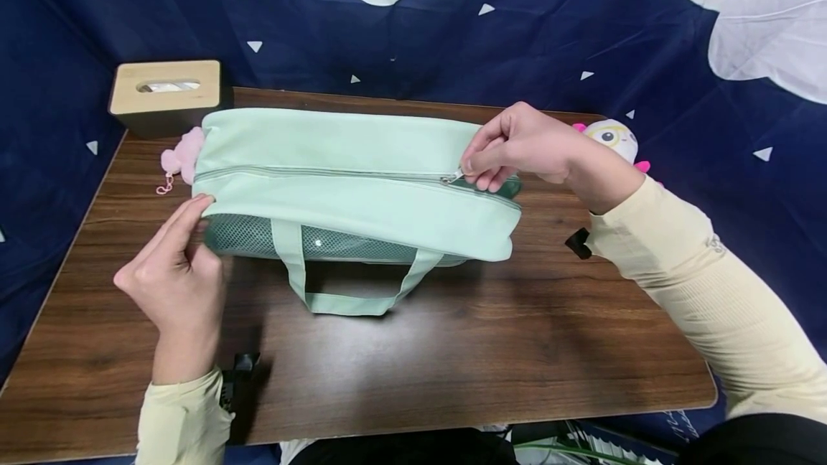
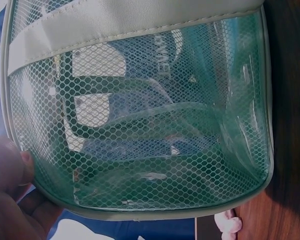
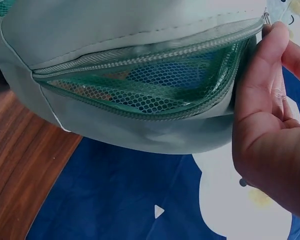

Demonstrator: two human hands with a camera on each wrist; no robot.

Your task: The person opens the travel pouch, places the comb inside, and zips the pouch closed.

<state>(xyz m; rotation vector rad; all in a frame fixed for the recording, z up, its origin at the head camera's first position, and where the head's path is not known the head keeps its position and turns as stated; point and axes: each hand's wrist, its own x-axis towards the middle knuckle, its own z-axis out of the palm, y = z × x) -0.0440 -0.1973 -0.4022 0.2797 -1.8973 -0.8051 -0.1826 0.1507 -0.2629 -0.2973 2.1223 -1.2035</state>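
A mint-green bag point(image 1: 362, 142) with clear mesh sides lies across the table, its top zipper running lengthwise. My right hand point(image 1: 530, 146) pinches the metal zipper pull point(image 1: 452, 176) between thumb and fingers. From the pull to the right end the zipper gapes, and the right wrist view shows green mesh point(image 3: 160, 85) through the opening. At the bag's front left corner, my left hand point(image 1: 177, 271) pinches the edge with thumb and index finger. In the left wrist view those fingers point(image 2: 27, 170) are at the piping beside the see-through mesh panel point(image 2: 140, 115).
A carrying handle point(image 1: 349, 305) hangs toward the table's front. Behind left stands a tissue box point(image 1: 164, 81) with a wooden lid. A pink plush point(image 1: 187, 153) sits against the bag's left end; a white plush with yellow glasses point(image 1: 610, 136) is behind my right wrist.
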